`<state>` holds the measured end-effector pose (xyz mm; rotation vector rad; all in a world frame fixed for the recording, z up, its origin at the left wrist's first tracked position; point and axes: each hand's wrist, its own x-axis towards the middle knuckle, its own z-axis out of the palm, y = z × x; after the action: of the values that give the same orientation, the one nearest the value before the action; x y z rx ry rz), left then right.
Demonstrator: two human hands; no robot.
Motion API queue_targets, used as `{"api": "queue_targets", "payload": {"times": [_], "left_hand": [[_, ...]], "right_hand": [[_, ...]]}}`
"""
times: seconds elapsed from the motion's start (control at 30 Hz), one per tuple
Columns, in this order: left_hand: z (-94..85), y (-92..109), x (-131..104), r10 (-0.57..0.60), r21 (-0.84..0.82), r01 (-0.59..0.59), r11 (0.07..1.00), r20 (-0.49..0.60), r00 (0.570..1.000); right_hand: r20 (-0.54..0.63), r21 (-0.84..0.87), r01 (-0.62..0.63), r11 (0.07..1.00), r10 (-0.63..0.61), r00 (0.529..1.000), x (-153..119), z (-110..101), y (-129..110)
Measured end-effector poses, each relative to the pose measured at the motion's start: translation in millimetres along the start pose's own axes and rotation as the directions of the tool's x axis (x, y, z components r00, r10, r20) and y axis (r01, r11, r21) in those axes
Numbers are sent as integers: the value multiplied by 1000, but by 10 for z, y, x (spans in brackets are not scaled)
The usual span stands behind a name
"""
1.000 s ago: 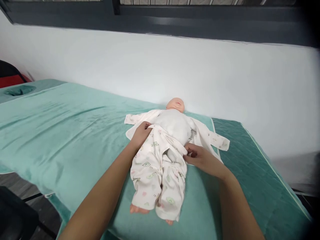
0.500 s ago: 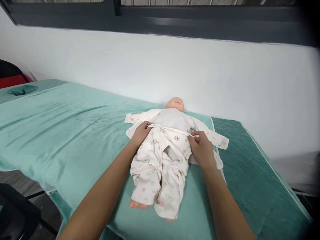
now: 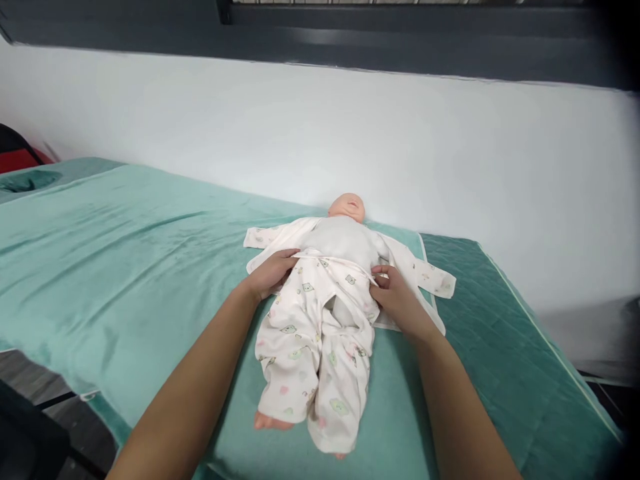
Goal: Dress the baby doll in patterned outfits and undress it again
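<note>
A baby doll [image 3: 347, 208] lies on its back, its head toward the wall and its feet toward me. It wears white patterned trousers [image 3: 295, 333] that have an opening at the crotch. A white patterned top [image 3: 434, 277] lies spread open under it, sleeves out to both sides, with the grey-white torso [image 3: 345, 239] bare between. At the left end of the waistband is my left hand [image 3: 274, 272], fingers closed, its fingertips partly hidden at the cloth. My right hand [image 3: 395, 297] pinches the waistband at the doll's other hip.
Light green cloth [image 3: 150, 267] covers the bed, with a darker quilted cover [image 3: 500, 347] at the right. Behind stands a white wall [image 3: 250, 127]. A black object [image 3: 30, 433] is at the lower left, and something red [image 3: 17, 160] at the far left.
My left hand has shifted slightly left and down, lying lower beside the hip. My right hand has moved a little inward with the waistband. The view has tilted slightly.
</note>
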<state>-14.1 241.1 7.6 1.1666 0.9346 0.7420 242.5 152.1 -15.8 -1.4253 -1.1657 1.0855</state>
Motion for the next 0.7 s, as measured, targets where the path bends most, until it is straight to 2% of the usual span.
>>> {"api": "queue_targets", "payload": {"times": [0.07,0.17,0.27,0.4,0.57,0.7], "left_hand": [[28,-5,-5,20,-57,-20,998,8,1000],[100,4,-23,76,-113,-76,991,-6,997],[161,26,-42,97,-121,-102,987,-44,994],[188,50,-51,80,-115,-87,990,-64,995],[160,31,-13,101,-144,-102,984,-13,995],[85,-6,14,93,-188,-81,979,54,994]], "right_hand": [[6,84,5,996,-5,1000,-6,22,-20],[-46,231,52,971,-42,998,3,65,-27],[-64,335,36,942,-15,998,45,87,3],[-71,376,19,926,9,997,96,73,51],[-75,390,43,920,-14,997,98,65,60],[-20,415,6,910,2,1000,31,18,7]]}}
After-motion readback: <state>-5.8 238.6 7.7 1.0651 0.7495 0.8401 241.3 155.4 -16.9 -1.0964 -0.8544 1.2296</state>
